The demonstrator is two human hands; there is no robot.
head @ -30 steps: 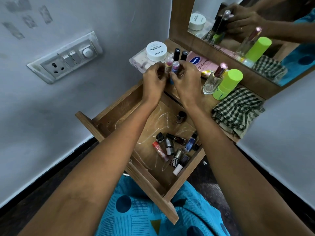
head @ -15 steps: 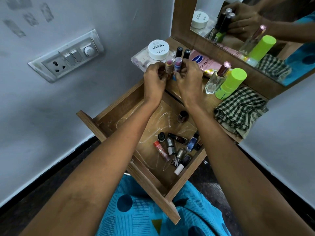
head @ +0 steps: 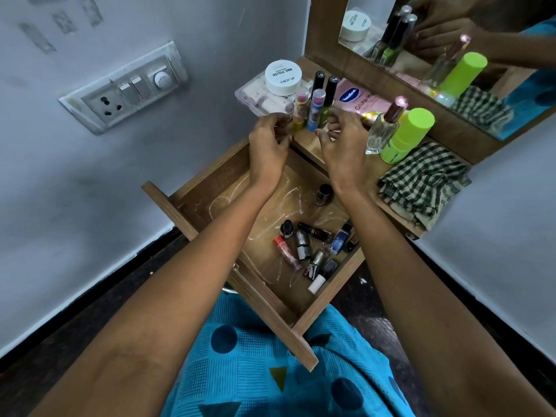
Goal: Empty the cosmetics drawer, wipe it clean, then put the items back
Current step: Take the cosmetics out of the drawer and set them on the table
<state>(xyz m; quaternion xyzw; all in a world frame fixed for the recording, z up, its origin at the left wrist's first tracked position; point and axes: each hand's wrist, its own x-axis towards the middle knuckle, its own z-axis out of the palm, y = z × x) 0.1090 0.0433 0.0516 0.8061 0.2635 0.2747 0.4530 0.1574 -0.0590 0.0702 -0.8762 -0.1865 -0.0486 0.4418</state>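
Hovering left hand point(head: 269, 145): fingers curled just beside yellow lip-balm tube point(head: 300, 111); whether it grips cannot be told.
Right hand point(head: 343, 142): loosely curled, empty, near blue tube point(head: 316, 111).
Tubes: upright on shelf point(head: 310, 143).
Drawer point(head: 210, 173): pulled open; small bottles point(head: 313, 245) inside.

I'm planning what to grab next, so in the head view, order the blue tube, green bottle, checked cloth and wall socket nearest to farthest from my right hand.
1. Blue tube, upright just beyond the fingertips of the right hand.
2. Green bottle, to the hand's right.
3. Checked cloth, farther right on the dresser top.
4. Wall socket, far left.
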